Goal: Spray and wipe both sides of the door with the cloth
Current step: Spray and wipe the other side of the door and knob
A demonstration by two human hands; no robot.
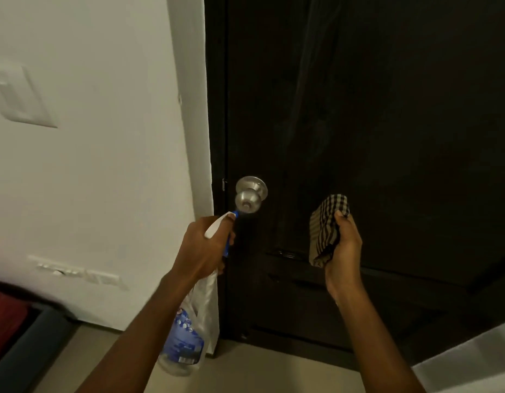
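A dark brown door [373, 123] fills the right of the view, with a silver round knob [250, 195] near its left edge. My left hand [201, 248] grips the neck of a clear spray bottle [189, 327] with a blue label; its white and blue nozzle points at the door just below the knob. My right hand [342, 248] holds a folded checked cloth [326, 228], brown and beige, close to the door face at knob height. I cannot tell whether the cloth touches the door.
A white wall [104, 165] stands left of the door frame, with a switch plate [22, 97] high up and a socket strip [78, 272] lower down. A dark and red piece of furniture [16, 330] sits bottom left. A white surface [472, 364] shows bottom right. The floor is beige.
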